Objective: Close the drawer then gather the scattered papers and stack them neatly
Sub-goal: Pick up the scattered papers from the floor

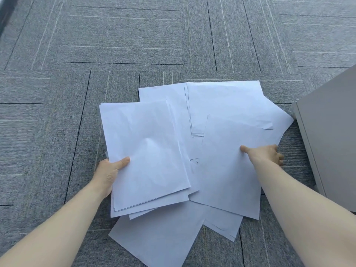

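Note:
Several white paper sheets lie overlapping on the grey carpet. My left hand (109, 170) grips a small stack of sheets (146, 151) by its left edge, thumb on top. My right hand (264, 154) pinches the right edge of a single sheet (229, 170), thumb on top and fingers under it. More loose sheets (225, 101) spread out behind, and others (159, 239) stick out toward me from under the pile. A grey drawer cabinet (331, 143) stands at the right; from here its front is not visible, so I cannot tell whether the drawer is closed.
Grey carpet tiles (115, 35) with thin light and dark lines cover the floor all around. The cabinet's near corner sits close to the right edge of the paper spread. A dark strip (3, 14) shows at the far top left.

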`<state>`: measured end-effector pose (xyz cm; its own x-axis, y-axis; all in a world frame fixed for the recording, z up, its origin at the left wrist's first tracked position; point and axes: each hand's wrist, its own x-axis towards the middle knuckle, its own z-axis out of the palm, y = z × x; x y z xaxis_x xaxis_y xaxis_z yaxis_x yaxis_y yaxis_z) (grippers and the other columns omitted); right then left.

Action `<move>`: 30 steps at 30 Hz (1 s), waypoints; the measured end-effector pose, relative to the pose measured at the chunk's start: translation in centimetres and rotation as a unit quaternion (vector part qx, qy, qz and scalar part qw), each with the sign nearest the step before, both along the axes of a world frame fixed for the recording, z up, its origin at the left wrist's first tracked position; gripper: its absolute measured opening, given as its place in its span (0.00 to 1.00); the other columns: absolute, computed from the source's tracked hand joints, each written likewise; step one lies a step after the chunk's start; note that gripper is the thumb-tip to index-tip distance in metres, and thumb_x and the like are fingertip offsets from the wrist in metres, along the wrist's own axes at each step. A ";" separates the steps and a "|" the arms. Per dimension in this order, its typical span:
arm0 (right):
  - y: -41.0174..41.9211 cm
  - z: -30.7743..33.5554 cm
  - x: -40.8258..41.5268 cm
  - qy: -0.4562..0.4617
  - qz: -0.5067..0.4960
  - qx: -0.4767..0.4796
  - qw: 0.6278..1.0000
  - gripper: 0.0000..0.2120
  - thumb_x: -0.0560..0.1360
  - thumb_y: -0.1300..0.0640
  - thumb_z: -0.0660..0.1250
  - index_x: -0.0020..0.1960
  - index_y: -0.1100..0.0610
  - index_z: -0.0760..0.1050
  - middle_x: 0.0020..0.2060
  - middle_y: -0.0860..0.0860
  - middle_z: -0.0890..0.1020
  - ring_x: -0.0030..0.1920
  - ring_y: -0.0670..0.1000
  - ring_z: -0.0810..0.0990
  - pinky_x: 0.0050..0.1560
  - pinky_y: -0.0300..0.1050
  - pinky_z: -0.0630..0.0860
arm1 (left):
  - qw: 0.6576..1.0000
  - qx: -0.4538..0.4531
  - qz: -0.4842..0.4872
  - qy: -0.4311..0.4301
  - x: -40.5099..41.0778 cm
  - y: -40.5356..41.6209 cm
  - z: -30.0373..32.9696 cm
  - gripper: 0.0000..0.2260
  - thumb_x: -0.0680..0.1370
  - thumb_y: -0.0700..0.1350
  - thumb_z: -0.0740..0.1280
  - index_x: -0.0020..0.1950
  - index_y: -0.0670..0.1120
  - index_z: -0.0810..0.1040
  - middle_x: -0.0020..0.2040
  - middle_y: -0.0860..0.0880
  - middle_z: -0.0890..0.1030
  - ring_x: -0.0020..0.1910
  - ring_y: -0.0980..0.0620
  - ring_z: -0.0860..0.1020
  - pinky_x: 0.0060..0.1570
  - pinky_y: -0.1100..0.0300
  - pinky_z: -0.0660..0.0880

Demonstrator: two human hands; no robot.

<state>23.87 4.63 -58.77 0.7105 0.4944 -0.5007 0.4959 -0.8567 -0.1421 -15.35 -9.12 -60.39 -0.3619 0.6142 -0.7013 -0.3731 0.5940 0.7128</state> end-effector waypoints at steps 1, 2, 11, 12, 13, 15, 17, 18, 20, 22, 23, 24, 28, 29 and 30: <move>0.2 0.0 0.0 0.007 -0.011 0.003 1.000 0.50 0.64 0.43 0.79 0.73 0.63 0.56 0.71 0.66 0.65 0.71 0.66 0.64 0.67 0.63 0.64 | 1.000 -0.001 0.000 0.000 0.1 0.0 0.0 0.06 0.74 0.36 0.70 0.50 0.41 0.81 0.39 0.49 0.86 0.36 0.50 0.84 0.48 0.51 0.78; 0.5 -0.1 0.1 0.016 -0.025 0.009 1.000 0.49 0.63 0.45 0.79 0.73 0.63 0.57 0.70 0.66 0.67 0.71 0.65 0.66 0.67 0.62 0.65 | 1.000 -0.002 -0.001 0.000 0.2 0.1 0.0 0.07 0.74 0.36 0.70 0.51 0.41 0.81 0.39 0.49 0.86 0.36 0.50 0.84 0.47 0.51 0.78; 0.6 -1.2 1.9 0.037 -0.137 0.038 0.989 0.49 0.63 0.46 0.79 0.72 0.63 0.58 0.72 0.62 0.66 0.73 0.63 0.64 0.69 0.61 0.63 | 1.000 0.010 -0.014 0.000 0.9 0.9 0.1 0.05 0.74 0.36 0.69 0.49 0.44 0.81 0.40 0.50 0.87 0.36 0.51 0.85 0.46 0.52 0.78; 0.7 -1.1 2.1 0.043 -0.141 0.039 0.988 0.49 0.64 0.46 0.79 0.74 0.63 0.57 0.73 0.63 0.65 0.74 0.63 0.63 0.70 0.61 0.62 | 1.000 0.009 -0.012 -0.003 0.9 0.9 0.1 0.06 0.74 0.37 0.70 0.50 0.43 0.81 0.42 0.49 0.87 0.37 0.50 0.85 0.46 0.51 0.78; 0.8 -1.0 2.3 0.046 -0.147 0.039 0.987 0.50 0.65 0.47 0.79 0.75 0.63 0.55 0.74 0.63 0.64 0.74 0.64 0.62 0.71 0.62 0.61 | 1.000 0.006 -0.009 -0.005 0.9 0.9 0.0 0.07 0.74 0.37 0.70 0.51 0.42 0.81 0.44 0.48 0.86 0.38 0.50 0.85 0.47 0.51 0.78; 0.8 -0.9 2.3 0.048 -0.153 0.041 0.986 0.49 0.65 0.48 0.79 0.75 0.63 0.56 0.74 0.63 0.64 0.74 0.64 0.62 0.71 0.61 0.60 | 1.000 -0.001 -0.005 -0.011 1.3 1.0 -0.2 0.10 0.74 0.37 0.70 0.55 0.41 0.81 0.47 0.46 0.85 0.41 0.47 0.84 0.49 0.50 0.78; 0.7 -1.0 2.1 0.047 -0.159 0.052 0.985 0.47 0.64 0.49 0.80 0.73 0.62 0.58 0.72 0.63 0.66 0.72 0.64 0.65 0.70 0.61 0.63 | 1.000 -0.005 -0.009 -0.015 1.7 1.1 -0.3 0.10 0.74 0.37 0.70 0.55 0.41 0.80 0.47 0.46 0.85 0.43 0.45 0.83 0.51 0.48 0.78; 0.8 -1.1 2.0 0.048 -0.158 0.060 0.984 0.46 0.63 0.50 0.80 0.72 0.61 0.60 0.71 0.63 0.67 0.71 0.64 0.67 0.69 0.61 0.65 | 1.000 -0.007 -0.014 -0.016 1.9 1.2 -0.4 0.09 0.74 0.37 0.69 0.54 0.42 0.81 0.46 0.47 0.85 0.44 0.45 0.83 0.52 0.47 0.77; 1.2 -1.1 1.9 0.055 -0.159 0.069 0.983 0.44 0.62 0.52 0.80 0.70 0.62 0.62 0.70 0.62 0.68 0.69 0.64 0.69 0.69 0.60 0.67 | 0.999 -0.013 -0.025 -0.015 2.2 1.4 -0.3 0.07 0.74 0.37 0.69 0.51 0.43 0.81 0.44 0.48 0.86 0.45 0.44 0.82 0.53 0.46 0.77; 1.8 -1.1 1.9 0.059 -0.164 0.053 0.983 0.44 0.63 0.52 0.80 0.71 0.63 0.61 0.70 0.63 0.69 0.69 0.63 0.69 0.68 0.59 0.67 | 0.999 -0.016 -0.033 -0.011 2.4 1.4 -0.3 0.06 0.74 0.37 0.70 0.50 0.44 0.81 0.42 0.48 0.86 0.44 0.44 0.82 0.52 0.46 0.77; 1.9 -1.0 2.0 0.057 -0.168 0.047 0.983 0.45 0.63 0.51 0.80 0.71 0.63 0.61 0.70 0.63 0.69 0.70 0.63 0.68 0.68 0.58 0.67 | 0.999 -0.018 -0.036 -0.009 2.5 1.4 -0.3 0.06 0.74 0.37 0.70 0.50 0.43 0.81 0.42 0.48 0.86 0.43 0.44 0.83 0.52 0.46 0.77; 2.1 -0.9 2.0 0.058 -0.171 0.045 0.983 0.46 0.63 0.51 0.80 0.71 0.63 0.60 0.70 0.63 0.68 0.70 0.63 0.68 0.69 0.58 0.66 | 0.999 -0.017 -0.038 -0.010 2.6 1.5 -0.2 0.05 0.74 0.37 0.69 0.49 0.43 0.81 0.41 0.48 0.86 0.42 0.45 0.83 0.51 0.47 0.77; 2.6 -1.5 3.0 0.085 -0.199 0.046 0.975 0.50 0.64 0.47 0.79 0.75 0.63 0.56 0.73 0.61 0.65 0.73 0.62 0.64 0.72 0.58 0.61 | 0.999 -0.008 -0.041 -0.013 2.9 1.5 -0.1 0.05 0.75 0.37 0.69 0.50 0.43 0.81 0.39 0.49 0.86 0.37 0.48 0.84 0.47 0.50 0.78; 2.6 -1.6 3.3 0.101 -0.204 0.043 0.973 0.50 0.64 0.45 0.77 0.76 0.62 0.56 0.74 0.60 0.65 0.74 0.62 0.64 0.73 0.58 0.61 | 0.999 -0.007 -0.043 -0.013 3.0 1.6 -0.1 0.05 0.75 0.37 0.69 0.50 0.43 0.81 0.40 0.49 0.86 0.38 0.48 0.84 0.47 0.50 0.78; 2.6 -1.9 3.7 0.123 -0.197 0.047 0.971 0.47 0.65 0.45 0.76 0.76 0.60 0.58 0.74 0.59 0.66 0.73 0.61 0.65 0.73 0.58 0.63 | 0.999 -0.007 -0.043 -0.014 3.1 1.6 -0.2 0.06 0.74 0.37 0.69 0.50 0.43 0.81 0.40 0.48 0.86 0.39 0.47 0.84 0.47 0.49 0.78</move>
